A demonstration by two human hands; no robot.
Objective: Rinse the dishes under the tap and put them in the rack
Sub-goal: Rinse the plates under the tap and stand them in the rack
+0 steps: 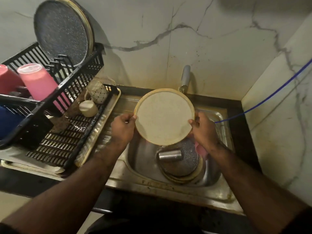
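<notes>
Cream plate gripped at rims — left hand, right hand.

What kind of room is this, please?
Most likely a home kitchen, at the washing-up corner: a steel sink under a tap, a black dish rack with cups beside it, and both hands holding a round plate over the sink.

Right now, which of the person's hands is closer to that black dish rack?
Left. The left hand grips the cream plate's left edge, on the side of the dish rack. The right hand holds the plate's opposite edge, over the sink.
</notes>
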